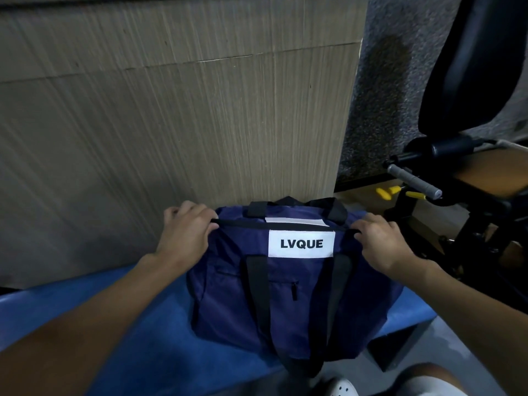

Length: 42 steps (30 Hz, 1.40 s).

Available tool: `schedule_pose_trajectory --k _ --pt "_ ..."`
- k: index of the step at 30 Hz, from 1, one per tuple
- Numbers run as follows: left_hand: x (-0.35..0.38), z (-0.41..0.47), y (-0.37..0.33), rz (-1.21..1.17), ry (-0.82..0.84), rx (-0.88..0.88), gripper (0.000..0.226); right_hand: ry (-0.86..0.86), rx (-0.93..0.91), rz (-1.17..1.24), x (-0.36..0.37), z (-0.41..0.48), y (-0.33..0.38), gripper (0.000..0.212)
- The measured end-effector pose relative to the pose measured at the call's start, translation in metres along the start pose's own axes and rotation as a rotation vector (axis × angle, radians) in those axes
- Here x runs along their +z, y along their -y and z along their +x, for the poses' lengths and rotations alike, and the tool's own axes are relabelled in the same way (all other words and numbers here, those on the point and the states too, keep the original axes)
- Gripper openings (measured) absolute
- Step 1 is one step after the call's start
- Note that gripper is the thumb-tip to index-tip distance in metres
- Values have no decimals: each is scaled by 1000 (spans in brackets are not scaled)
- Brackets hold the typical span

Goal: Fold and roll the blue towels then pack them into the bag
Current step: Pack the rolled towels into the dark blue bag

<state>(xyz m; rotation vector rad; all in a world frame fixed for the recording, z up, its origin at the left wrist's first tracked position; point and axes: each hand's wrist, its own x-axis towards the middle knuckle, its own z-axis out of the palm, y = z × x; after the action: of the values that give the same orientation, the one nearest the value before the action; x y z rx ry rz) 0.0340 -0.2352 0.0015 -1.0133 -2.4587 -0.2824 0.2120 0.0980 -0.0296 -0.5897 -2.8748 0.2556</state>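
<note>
Left hand (pixel 184 234) and right hand (pixel 381 242) each pinch one end of the navy LVQUE duffel bag (pixel 285 304) zipper line, apparently tensioning it on the blue bench (pixel 143 352).

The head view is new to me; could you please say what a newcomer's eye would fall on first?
The navy bag with its white LVQUE label stands centre, on a blue surface against a wood-grain panel. The left hand and right hand each hold one end of its top edge.
</note>
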Motion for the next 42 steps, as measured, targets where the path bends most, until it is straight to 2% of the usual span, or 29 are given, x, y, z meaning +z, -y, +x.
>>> schedule_pose_trajectory --k 2,4,8,12,25,29,35,39,42 --pt "-3 1 0 -10 -8 -5 6 -26 49 -40 -6 0 0 22" --pt "-7 4 2 -56 0 -48 11 -65 80 24 -16 1 5 16" --pt "-25 11 12 -150 -11 -183 18 -225 23 142 -40 10 30 11" --pt "-44 15 38 -223 -83 -263 16 -337 -33 202 -59 23 62 11" --pt "-106 -26 152 -107 -175 -379 14 -355 -183 256 -42 59 186 13" --pt "-102 -48 170 -77 -94 -423 15 -295 -236 198 -18 56 203 14" --pt "-72 -96 170 -193 57 -475 17 -214 -322 160 17 40 208 12" --pt "-66 -106 160 -258 137 -527 63 -178 -294 229 31 37 196 13" --pt "-56 -109 156 -244 163 -545 72 -133 -255 221 38 33 186 27"
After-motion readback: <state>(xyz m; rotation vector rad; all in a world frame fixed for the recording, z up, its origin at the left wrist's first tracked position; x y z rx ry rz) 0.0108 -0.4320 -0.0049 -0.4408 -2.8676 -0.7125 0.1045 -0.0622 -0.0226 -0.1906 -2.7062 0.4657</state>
